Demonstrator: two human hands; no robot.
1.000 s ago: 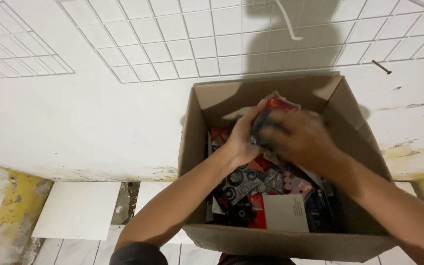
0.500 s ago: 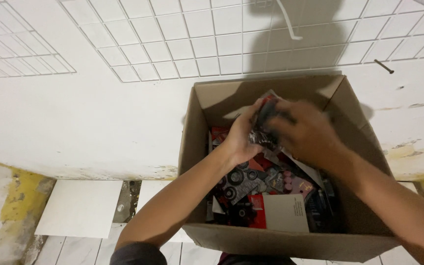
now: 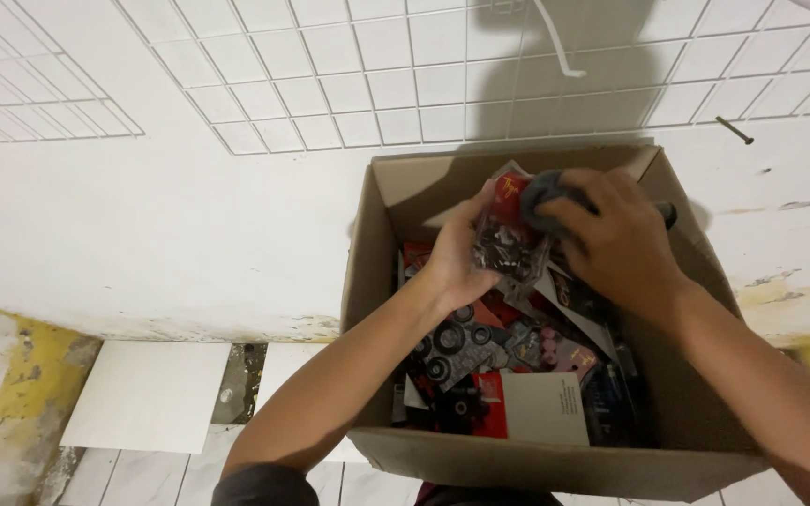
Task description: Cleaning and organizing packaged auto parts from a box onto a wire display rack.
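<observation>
An open cardboard box (image 3: 367, 253) stands against a white wall, filled with several small red and black packets of hardware. My left hand (image 3: 461, 258) grips a clear packet with a red header (image 3: 506, 234), lifted above the box contents. My right hand (image 3: 611, 239) is closed over a dark round item (image 3: 541, 192) pressed against the top of that same packet. Both forearms reach into the box from the near side.
A white wire grid panel (image 3: 405, 75) hangs on the wall above the box, with a white hook (image 3: 555, 42) and a dark screw (image 3: 733, 129). White floor tiles (image 3: 147, 394) and a yellow-stained wall base (image 3: 21, 361) lie to the left.
Both hands have lifted the packet slightly higher and toward the back of the box; the right hand has shifted over its top edge.
</observation>
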